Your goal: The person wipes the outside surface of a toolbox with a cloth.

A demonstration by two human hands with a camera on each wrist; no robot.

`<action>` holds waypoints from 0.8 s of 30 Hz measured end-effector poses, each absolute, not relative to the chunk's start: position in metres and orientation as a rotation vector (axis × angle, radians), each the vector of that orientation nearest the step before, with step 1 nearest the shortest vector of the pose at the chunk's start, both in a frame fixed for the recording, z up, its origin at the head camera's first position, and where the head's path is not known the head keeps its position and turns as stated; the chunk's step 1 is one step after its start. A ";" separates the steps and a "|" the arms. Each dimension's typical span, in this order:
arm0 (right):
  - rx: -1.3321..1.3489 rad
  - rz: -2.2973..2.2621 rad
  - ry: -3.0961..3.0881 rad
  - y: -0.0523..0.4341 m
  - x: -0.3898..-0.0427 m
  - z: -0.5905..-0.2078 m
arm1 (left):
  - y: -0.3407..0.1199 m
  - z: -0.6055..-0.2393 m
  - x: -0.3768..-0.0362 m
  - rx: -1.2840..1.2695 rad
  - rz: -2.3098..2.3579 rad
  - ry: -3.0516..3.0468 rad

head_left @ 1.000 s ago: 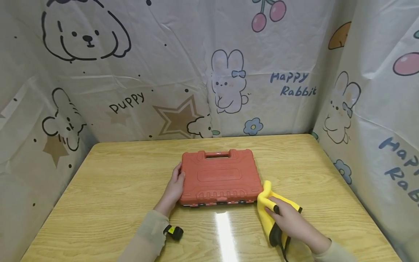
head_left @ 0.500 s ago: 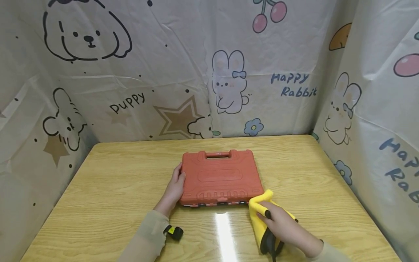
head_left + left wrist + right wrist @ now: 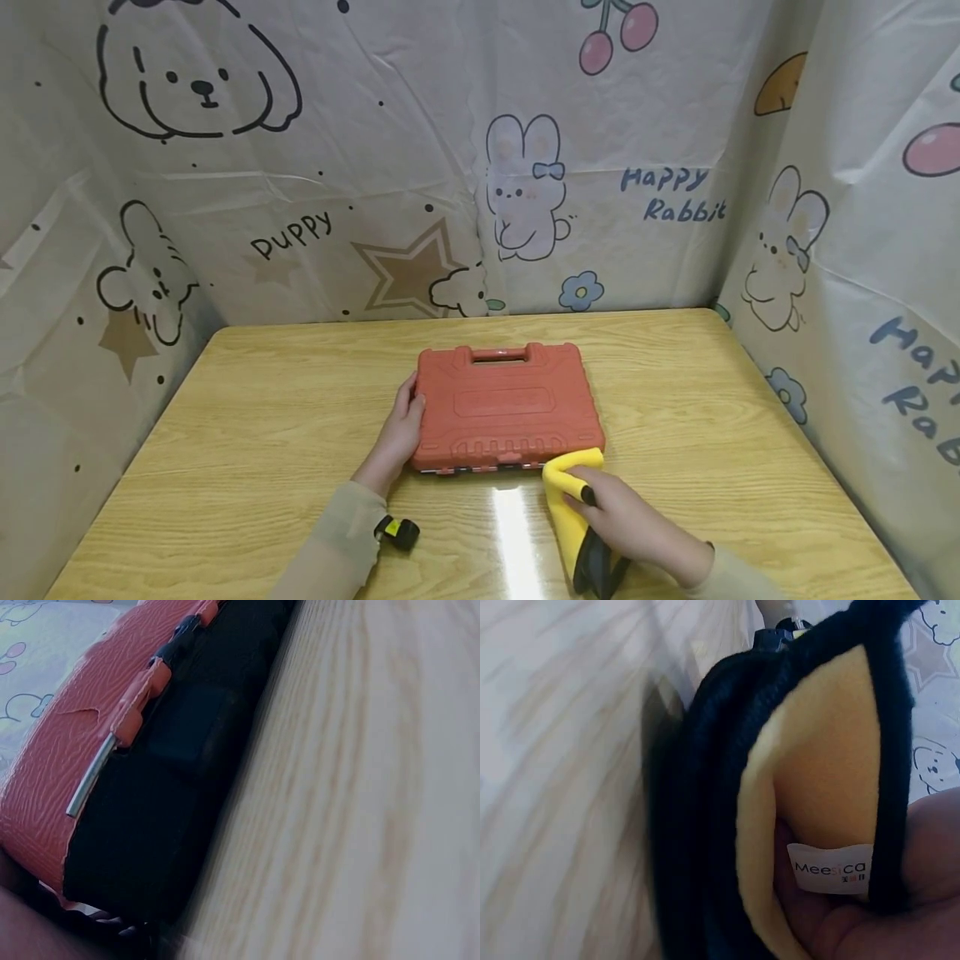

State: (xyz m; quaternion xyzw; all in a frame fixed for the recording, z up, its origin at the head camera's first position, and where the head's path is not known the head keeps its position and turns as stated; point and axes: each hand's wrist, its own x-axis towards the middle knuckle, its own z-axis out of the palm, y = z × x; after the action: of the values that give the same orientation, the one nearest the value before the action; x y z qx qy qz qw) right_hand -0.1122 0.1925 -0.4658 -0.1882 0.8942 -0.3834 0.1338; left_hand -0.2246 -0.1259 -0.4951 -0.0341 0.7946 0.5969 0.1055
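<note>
Red-and-black tool case (image 3: 510,402) lay near middle of wooden table (image 3: 300,400), handle (image 3: 501,355) toward far edge. Left hand (image 3: 393,437) gripped case's left side. Right hand (image 3: 626,512) pinched black-trimmed yellow cloth (image 3: 564,490), white "Meesica" label (image 3: 829,868) beside fingers. Cloth was at case's front right corner, nearer table's right edge than left; could not tell whether touching case.

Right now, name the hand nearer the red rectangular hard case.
Left: the left hand grips the case by its left side; the right hand pinches yellow, black-edged cloth before its near edge.
</note>
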 end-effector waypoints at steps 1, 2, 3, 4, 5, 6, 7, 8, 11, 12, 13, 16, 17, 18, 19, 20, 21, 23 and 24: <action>-0.546 -1.112 2.574 0.190 -0.113 -0.466 | -0.126 -0.495 -0.224 -0.103 1.758 2.341; -0.549 -1.112 2.563 0.187 -0.114 -0.465 | -0.126 -0.495 -0.224 -0.107 1.758 2.341; -0.555 -1.110 2.555 0.185 -0.115 -0.466 | -0.126 -0.495 -0.224 -0.106 1.759 2.343; -0.558 -1.106 2.554 0.182 -0.115 -0.466 | -0.126 -0.496 -0.224 -0.108 1.758 2.344; -0.561 -1.104 2.555 0.179 -0.116 -0.467 | -0.126 -0.496 -0.225 -0.105 1.758 2.345; -0.565 -1.109 2.548 0.177 -0.117 -0.467 | -0.126 -0.496 -0.225 -0.105 1.756 2.348; -0.572 -1.115 2.540 0.174 -0.117 -0.467 | -0.126 -0.496 -0.225 -0.106 1.755 2.348; -0.575 -1.115 2.543 0.171 -0.117 -0.468 | -0.126 -0.496 -0.225 -0.106 1.754 2.348; -0.598 -1.148 2.503 0.163 -0.117 -0.467 | -0.126 -0.496 -0.226 -0.106 1.753 2.346; -0.607 -1.162 2.488 0.160 -0.118 -0.467 | -0.126 -0.496 -0.226 -0.107 1.752 2.347; -0.611 -1.163 2.485 0.157 -0.117 -0.467 | -0.126 -0.496 -0.226 -0.107 1.752 2.346; -0.631 -1.166 2.472 0.148 -0.118 -0.468 | -0.126 -0.496 -0.227 -0.103 1.748 2.347; -0.634 -1.159 2.475 0.144 -0.118 -0.469 | -0.126 -0.496 -0.227 -0.103 1.748 2.348; -0.642 -1.151 2.487 0.140 -0.119 -0.470 | -0.126 -0.496 -0.227 -0.104 1.748 2.346; -0.644 -1.141 2.492 0.137 -0.119 -0.470 | -0.126 -0.496 -0.227 -0.105 1.748 2.346; -0.648 -1.136 2.495 0.133 -0.120 -0.470 | -0.126 -0.496 -0.228 -0.109 1.746 2.347; -0.653 -1.128 2.504 0.130 -0.121 -0.470 | -0.126 -0.496 -0.228 -0.109 1.745 2.351; -0.653 -1.123 2.501 0.124 -0.121 -0.470 | -0.126 -0.496 -0.228 -0.112 1.743 2.355; -0.659 -1.123 2.501 0.121 -0.122 -0.470 | -0.126 -0.496 -0.228 -0.112 1.742 2.357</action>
State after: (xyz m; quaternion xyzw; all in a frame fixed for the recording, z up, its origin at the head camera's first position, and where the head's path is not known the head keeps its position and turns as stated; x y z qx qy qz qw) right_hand -0.1219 0.1213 -0.4697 -0.2307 0.8755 -0.3931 0.1605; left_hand -0.2281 -0.1257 -0.4958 -0.0381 0.7992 0.5908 0.1038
